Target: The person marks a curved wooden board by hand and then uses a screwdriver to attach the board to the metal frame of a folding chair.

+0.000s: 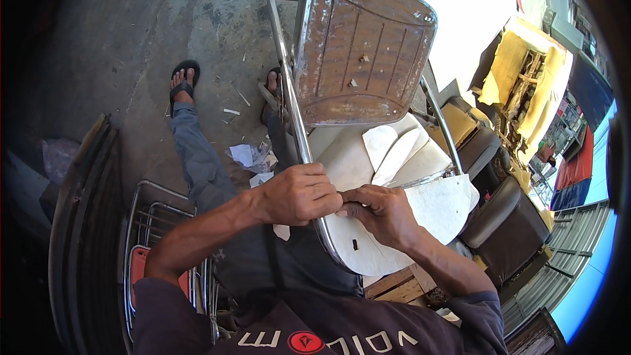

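Observation:
My left hand [299,194] is closed in a fist beside the bent chrome tube of a chair frame [294,102]. My right hand [381,213] is closed in a pinch, its thumb and fingertips meeting the left hand's fingers. Whatever they grip between them is hidden. Below the hands lies a white sheet [368,253] with a small dark mark or slot, on the near part of the chair. Further white cut pieces [399,151] are stacked on it behind my hands. A worn brown panel with a metal rim [368,46] stands at the chair's far end.
White scraps [246,156] litter the concrete floor [141,39] near my feet. Dark curved panels [79,223] and a metal frame with a red part [139,263] stand at left. Torn yellow foam [526,72] and dark padded seats [503,227] crowd the right side.

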### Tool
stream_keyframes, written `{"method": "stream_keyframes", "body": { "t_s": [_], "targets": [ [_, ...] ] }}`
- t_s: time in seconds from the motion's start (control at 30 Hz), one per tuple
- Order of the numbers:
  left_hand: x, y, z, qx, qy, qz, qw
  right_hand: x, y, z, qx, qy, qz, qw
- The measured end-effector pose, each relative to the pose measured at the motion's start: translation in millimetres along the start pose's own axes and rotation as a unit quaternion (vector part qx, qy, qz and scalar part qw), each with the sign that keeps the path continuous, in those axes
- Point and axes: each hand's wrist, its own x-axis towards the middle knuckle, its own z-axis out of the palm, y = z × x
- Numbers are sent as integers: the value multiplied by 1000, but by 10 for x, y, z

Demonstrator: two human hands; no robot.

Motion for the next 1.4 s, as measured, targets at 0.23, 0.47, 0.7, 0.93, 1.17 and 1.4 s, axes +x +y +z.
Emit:
{"method": "stream_keyframes", "body": {
  "t_s": [0.23,0.47,0.7,0.93,1.17,1.4],
  "targets": [
    [-7,11,12,11,17,4,1000,71,-12,-32,-18,-22,2,1000],
    [-17,17,1,14,32,8,999,115,-74,-58,72,-86,189,976],
    [-100,-10,81,7,72,14,997,149,-127,-7,120,-89,286,947],
    [-118,-19,97,-1,68,11,998,161,-242,19,34,-116,298,947],
    [-108,8,40,-14,55,-5,998,200,-361,-145,38,-112,354,928],
    [-103,11,9,-40,32,-13,999,-35,-91,-63,14,-65,213,975]
  ]
}}
